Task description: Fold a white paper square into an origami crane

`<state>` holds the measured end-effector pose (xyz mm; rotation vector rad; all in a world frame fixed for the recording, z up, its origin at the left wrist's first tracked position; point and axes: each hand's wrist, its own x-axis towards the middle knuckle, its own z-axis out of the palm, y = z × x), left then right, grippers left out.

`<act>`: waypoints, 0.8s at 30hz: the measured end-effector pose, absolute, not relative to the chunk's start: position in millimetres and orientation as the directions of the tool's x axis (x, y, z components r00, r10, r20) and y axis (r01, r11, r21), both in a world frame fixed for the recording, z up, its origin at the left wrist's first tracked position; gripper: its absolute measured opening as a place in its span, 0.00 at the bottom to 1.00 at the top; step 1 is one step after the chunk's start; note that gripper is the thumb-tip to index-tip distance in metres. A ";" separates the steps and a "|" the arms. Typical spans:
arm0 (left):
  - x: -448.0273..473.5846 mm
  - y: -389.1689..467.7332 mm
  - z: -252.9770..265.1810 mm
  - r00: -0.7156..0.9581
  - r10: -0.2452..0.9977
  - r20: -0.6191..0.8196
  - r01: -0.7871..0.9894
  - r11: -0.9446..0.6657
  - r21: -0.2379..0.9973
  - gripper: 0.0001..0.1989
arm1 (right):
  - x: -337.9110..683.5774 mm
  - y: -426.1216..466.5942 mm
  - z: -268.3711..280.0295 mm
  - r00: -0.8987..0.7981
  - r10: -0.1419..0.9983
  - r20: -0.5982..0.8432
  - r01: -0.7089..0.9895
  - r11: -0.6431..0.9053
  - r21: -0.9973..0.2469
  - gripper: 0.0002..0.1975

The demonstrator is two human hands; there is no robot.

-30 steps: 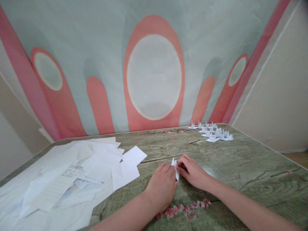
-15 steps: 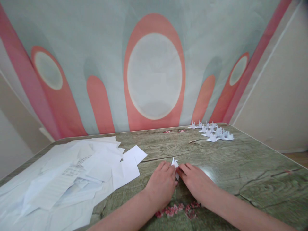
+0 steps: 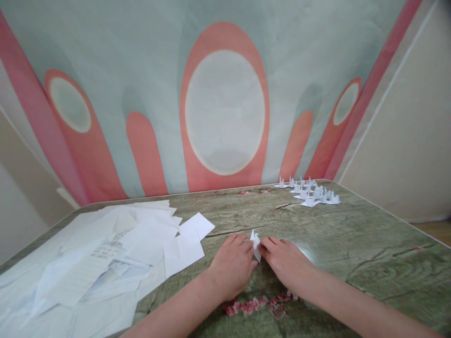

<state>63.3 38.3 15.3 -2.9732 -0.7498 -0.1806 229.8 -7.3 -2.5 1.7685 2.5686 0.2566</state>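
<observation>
A small white folded paper crane point(image 3: 256, 244), with a pointed tip standing up, is between my hands just above the table. From the left, my left hand point(image 3: 234, 265) has its curled fingers against the crane's side, its thumb lower down near the bottom edge. My right hand point(image 3: 283, 258) grips the opposite side with bent fingertips close together. Fingers cover parts of the crane on both sides, so its wings show only partly.
A spread heap of white paper sheets point(image 3: 105, 263), some printed, covers the table's left side. Several finished paper cranes point(image 3: 312, 192) stand in a group at the far right. The wood-patterned table point(image 3: 352, 234) meets a patterned backdrop point(image 3: 225, 183) at its far edge.
My left hand has eased slightly away to the left and its thumb has moved off the crane, so more of the crane's body shows. My right hand still grips it.
</observation>
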 end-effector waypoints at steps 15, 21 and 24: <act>62.9 35.7 12.3 0.850 0.501 0.162 0.509 -0.861 -0.012 0.17 | 235.4 -6.8 -6.0 -0.288 0.944 0.163 0.952 0.300 -0.056 0.14; 64.4 35.1 6.0 0.859 0.482 0.173 0.494 -0.869 -0.027 0.17 | 241.0 1.8 -15.2 -0.074 0.960 0.268 0.937 0.159 -0.311 0.05; 65.9 34.8 3.5 0.859 0.475 0.192 0.487 -0.873 -0.019 0.17 | 241.8 6.3 -20.5 -0.021 0.966 0.257 0.916 0.122 -0.383 0.06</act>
